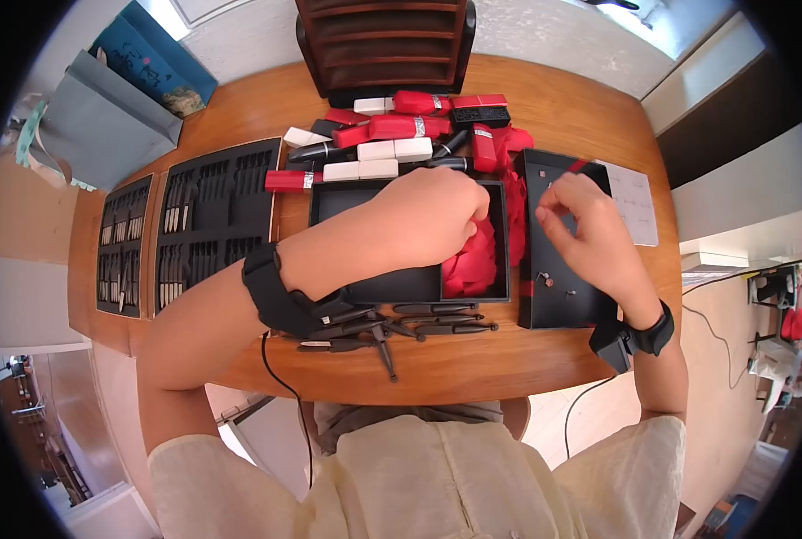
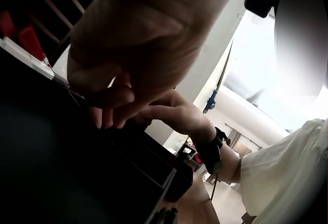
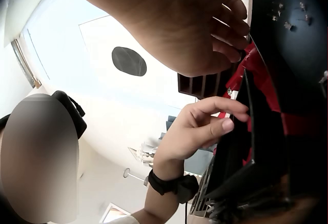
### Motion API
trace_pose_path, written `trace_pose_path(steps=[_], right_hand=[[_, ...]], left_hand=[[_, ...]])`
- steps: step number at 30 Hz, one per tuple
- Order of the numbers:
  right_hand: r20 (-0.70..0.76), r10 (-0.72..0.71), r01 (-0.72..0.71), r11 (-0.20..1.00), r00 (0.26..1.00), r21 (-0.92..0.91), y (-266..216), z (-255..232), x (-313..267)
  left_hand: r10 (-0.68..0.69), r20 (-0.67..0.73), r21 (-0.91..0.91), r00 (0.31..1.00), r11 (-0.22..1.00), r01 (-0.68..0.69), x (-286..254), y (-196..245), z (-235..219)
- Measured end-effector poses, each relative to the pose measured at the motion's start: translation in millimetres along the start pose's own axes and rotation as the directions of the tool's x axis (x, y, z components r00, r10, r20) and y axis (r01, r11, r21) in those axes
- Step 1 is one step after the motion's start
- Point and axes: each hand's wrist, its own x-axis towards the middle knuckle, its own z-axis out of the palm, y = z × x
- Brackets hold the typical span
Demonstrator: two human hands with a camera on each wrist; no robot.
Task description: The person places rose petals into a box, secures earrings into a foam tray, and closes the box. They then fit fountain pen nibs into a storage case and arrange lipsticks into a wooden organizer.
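My left hand [image 1: 432,211] reaches over the middle black box [image 1: 392,286], its fingertips at the red material [image 1: 473,268] in the right compartment. In the right wrist view the left hand [image 3: 192,129] has its thumb and index finger apart at the box's edge, with nothing visible between them. My right hand [image 1: 589,235] hovers above the right black box [image 1: 545,314], fingers loosely bent. No held item shows in it; the fingertips are partly hidden. Small pieces [image 1: 546,280] lie in that box. Both hands appear close together in the left wrist view.
Red, white and black cases [image 1: 401,148] are heaped behind the boxes. Dark pen-like tools [image 1: 437,319] lie at the front. Two foam trays [image 1: 212,193] stand left, with bags [image 1: 113,117] behind. Right is a white sheet [image 1: 633,202]; a slatted chair [image 1: 383,45] stands beyond.
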Motion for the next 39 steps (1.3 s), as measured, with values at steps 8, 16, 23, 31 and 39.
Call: trace_pose_path(steps=[8, 16, 23, 31, 39], right_hand=[[0.200, 0.043, -0.026, 0.996, 0.979, -0.088, 4, 17, -19], [0.198, 0.087, -0.076, 0.995, 0.976, -0.061, 15, 23, -21], [0.209, 0.134, -0.120, 0.990, 0.969, -0.081, 21, 16, -22], [0.206, 0.128, -0.113, 0.990, 0.970, -0.084, 23, 16, -23], [-0.058, 0.169, -0.154, 0.966, 0.984, 0.209, 23, 5, -7]], left_hand=[[0.061, -0.137, 0.174, 0.989, 0.984, -0.037, 37, 11, 2], [0.033, -0.049, 0.533, 0.998, 0.846, -0.002, 68, 18, 8], [0.007, 0.174, 0.612, 0.985, 0.783, -0.114, 92, 29, -8], [-0.023, 0.273, 0.482, 0.962, 0.869, -0.116, 97, 23, -8], [0.089, -0.096, -0.067, 0.991, 0.993, -0.095, 62, -6, -18]])
